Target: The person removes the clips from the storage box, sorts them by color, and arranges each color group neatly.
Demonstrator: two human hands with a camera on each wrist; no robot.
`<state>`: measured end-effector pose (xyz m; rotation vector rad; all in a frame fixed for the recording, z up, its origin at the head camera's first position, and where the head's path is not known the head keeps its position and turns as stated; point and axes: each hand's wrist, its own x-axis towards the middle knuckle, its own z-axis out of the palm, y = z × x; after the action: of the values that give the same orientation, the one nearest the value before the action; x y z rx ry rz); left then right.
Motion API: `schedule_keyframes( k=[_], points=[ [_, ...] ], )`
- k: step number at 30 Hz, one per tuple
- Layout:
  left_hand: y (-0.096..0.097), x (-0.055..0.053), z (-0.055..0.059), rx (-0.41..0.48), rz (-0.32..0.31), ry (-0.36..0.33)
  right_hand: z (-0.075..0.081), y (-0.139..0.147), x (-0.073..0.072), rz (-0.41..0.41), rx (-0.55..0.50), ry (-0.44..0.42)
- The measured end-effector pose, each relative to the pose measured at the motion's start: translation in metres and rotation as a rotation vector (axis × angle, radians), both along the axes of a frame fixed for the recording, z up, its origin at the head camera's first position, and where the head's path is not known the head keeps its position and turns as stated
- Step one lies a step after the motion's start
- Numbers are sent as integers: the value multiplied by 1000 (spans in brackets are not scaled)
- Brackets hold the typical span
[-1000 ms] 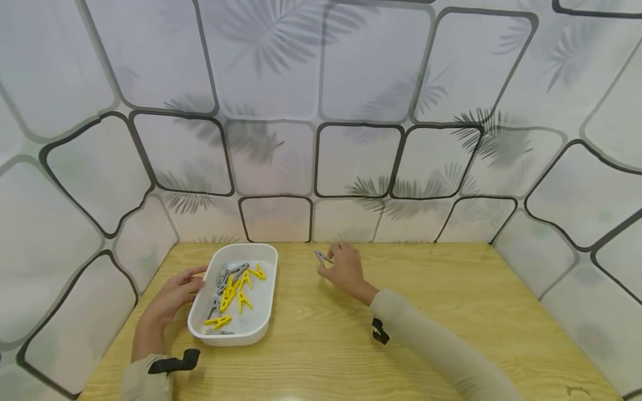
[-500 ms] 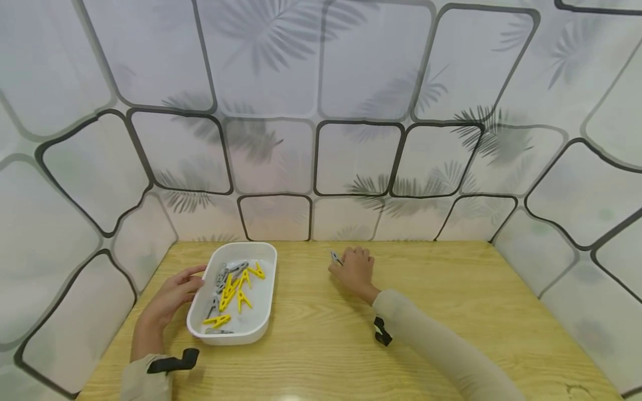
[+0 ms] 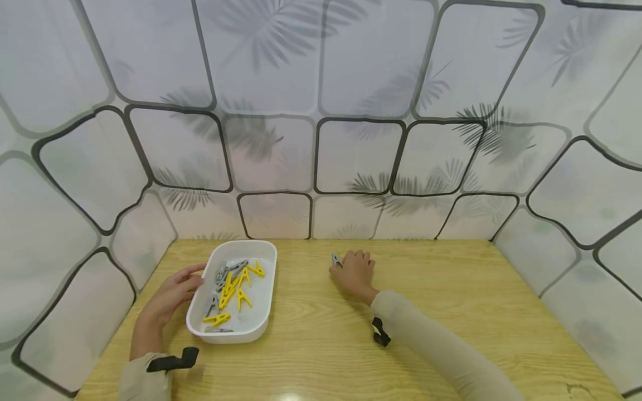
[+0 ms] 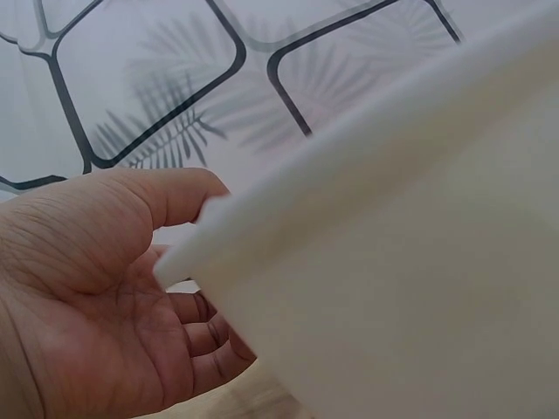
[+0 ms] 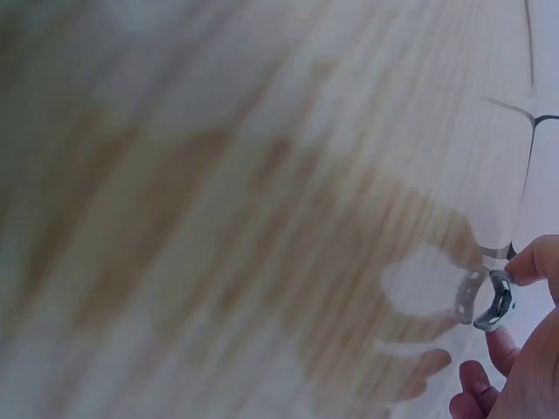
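Observation:
My right hand (image 3: 355, 277) is low at the back middle of the table, pinching a grey clothespin (image 3: 336, 260). In the right wrist view the grey clothespin (image 5: 498, 301) is between thumb and forefinger, beside its reflection in the glossy tabletop; whether it touches the surface I cannot tell. My left hand (image 3: 173, 292) rests against the outer left side of a white plastic tray (image 3: 271, 289). From the left wrist the tray's wall (image 4: 393, 288) fills much of the view, and parts of the digits are hidden behind it. Several yellow clothespins (image 3: 243, 299) and grey clothespins (image 3: 220, 273) lie loose in the tray.
The wood-grain table (image 3: 311, 356) reaches back to a patterned curtain (image 3: 361, 156), which also rises at both sides. Black straps with camera mounts sit on both wrists, the left strap (image 3: 173, 363) close to the tray's front corner.
My right hand moved slightly right and down toward the table with the grey clothespin, then stayed nearly still over the last half second. The left hand and tray hold their place.

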<state>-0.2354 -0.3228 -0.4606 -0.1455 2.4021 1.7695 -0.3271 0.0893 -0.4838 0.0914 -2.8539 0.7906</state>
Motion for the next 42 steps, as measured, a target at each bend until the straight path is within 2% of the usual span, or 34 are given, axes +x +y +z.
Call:
schedule_keyframes(
  k=[6,17,26,32,36,42],
  points=[
    [-1,-2,4,-8,-2,3,4,-1,-2,-5,-38,-43],
    [-3,-1,3,-19,-3,-2,1,-1,3,73,-29,-75],
    [-3,-2,2,-11,-7,14,0,-4,5,105,-8,-33],
    [-1,-2,2,1,-7,12,4,-5,7,106,-38,-19],
    [-1,-1,2,14,-3,2,6,-7,8,145,-88,10],
    [-1,-1,-1,45,-5,3,14,-19,8,261,-230,60]
  ],
)
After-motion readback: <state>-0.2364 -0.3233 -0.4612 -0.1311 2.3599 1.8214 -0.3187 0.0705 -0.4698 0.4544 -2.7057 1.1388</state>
